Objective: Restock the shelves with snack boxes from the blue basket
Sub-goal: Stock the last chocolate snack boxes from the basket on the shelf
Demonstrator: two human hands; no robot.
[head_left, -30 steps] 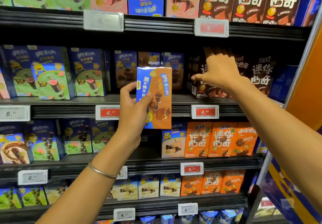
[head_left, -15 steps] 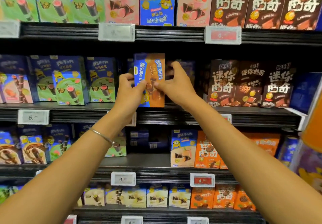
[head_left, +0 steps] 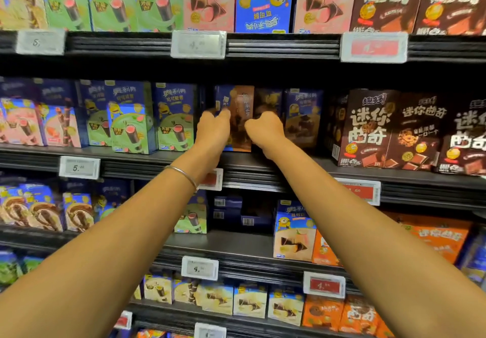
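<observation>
Since the box [head_left: 236, 116] was hanging out in front of the shelving half a second ago and is now sitting back in the row on the middle shelf [head_left: 263, 177], I'm reading this as the placing step nearly wrapping up. It's standing upright, slotted between the green boxes [head_left: 173, 124] on its left and a blue-and-brown box [head_left: 302, 119] on its right, and both arms are reaching further in than before. The left grip [head_left: 214, 129] is curling its fingers on the box's left edge. The right grip [head_left: 264, 129], which was off at the brown boxes [head_left: 368, 132] a second ago, is curling round the right edge. So both are looking closed on the box and neither is letting go yet, though it's all a bit blurry. My guess is it's getting nudged flush, then it's back to the basket, which isn't showing anywhere in view. Writing-wise, the brown boxes are reading 迷你曲奇 in big white characters, and the green boxes are carrying 奥利奥 up top plus little yellow cartoon guys. The print on the box itself is smearing too much to read. The white tag [head_left: 79, 168] under the green boxes is showing 5.-something, the lower tag [head_left: 200, 268] 4.-something, and the red tag [head_left: 324, 284] beside it is also starting with 4, but the small digits are too fuzzy.
</observation>
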